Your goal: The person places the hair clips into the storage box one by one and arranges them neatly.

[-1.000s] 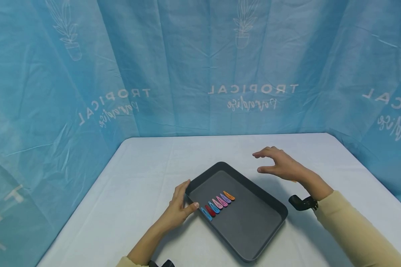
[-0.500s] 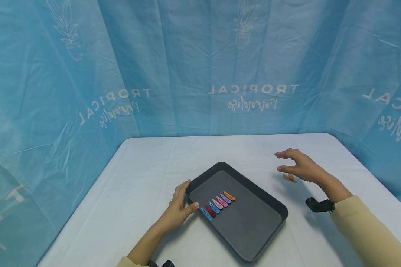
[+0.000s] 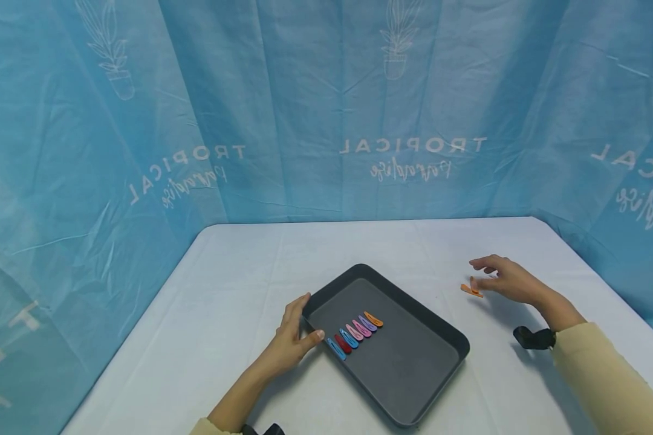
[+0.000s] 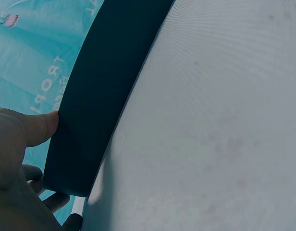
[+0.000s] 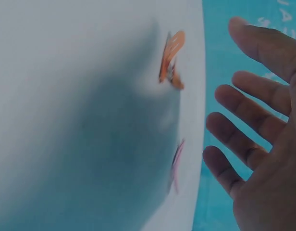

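My left hand [image 3: 287,338] grips the left corner of a dark grey baking tray [image 3: 413,302]; its thumb and fingers lie on either side of the corner. Inside the tray, several snap hair clips form a slanting row: blue ones, a red clip [image 3: 342,344], pink ones, a purple one and an orange clip [image 3: 373,319]. Over the table to the right hovers my right hand [image 3: 511,280], fingers relaxed, holding nothing. Just by its thumb lie orange hair clips [image 5: 172,55] on the cloth. Farther along is a pink hair clip [image 5: 176,166], mostly hidden by the hand in the head view.
A white cloth [image 3: 239,272] covers the table. Behind and at the sides hangs a blue printed curtain [image 3: 305,109]. The tray lies turned at an angle, its raised rim between the two hands.
My right hand has moved to the right, away from the tray, and lowered near the orange clips, which have come into sight. The left hand and tray have stayed still.
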The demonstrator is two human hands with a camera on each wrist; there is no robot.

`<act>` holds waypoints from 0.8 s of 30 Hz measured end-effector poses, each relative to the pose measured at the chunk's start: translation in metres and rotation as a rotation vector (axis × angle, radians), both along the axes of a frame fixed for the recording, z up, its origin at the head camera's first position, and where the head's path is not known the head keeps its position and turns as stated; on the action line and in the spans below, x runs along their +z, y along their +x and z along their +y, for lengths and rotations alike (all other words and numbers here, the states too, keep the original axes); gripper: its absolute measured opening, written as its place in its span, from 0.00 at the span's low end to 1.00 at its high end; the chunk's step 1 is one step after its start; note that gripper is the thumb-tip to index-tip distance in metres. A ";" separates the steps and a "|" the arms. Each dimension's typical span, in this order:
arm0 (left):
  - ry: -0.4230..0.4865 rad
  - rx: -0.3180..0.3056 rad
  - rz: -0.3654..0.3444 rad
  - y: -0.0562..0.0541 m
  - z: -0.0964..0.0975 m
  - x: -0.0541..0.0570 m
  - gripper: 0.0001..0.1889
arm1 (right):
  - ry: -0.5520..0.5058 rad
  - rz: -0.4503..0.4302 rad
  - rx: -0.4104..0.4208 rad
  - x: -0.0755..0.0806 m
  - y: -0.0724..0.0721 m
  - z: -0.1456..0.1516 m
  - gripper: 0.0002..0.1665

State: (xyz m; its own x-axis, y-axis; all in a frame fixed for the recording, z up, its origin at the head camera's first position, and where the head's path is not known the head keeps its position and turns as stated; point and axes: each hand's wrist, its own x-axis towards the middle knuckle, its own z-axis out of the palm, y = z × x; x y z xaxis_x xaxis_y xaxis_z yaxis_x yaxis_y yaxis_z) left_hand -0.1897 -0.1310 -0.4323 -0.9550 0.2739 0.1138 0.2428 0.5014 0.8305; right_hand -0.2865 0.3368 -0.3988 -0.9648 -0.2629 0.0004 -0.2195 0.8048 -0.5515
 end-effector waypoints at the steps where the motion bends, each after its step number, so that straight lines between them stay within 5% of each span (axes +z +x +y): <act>1: 0.000 -0.001 0.000 0.000 0.000 0.000 0.41 | 0.004 -0.014 -0.004 -0.002 0.000 0.002 0.36; 24: -0.008 0.010 -0.008 0.000 0.001 0.001 0.41 | 0.096 -0.057 -0.020 -0.021 -0.015 0.009 0.37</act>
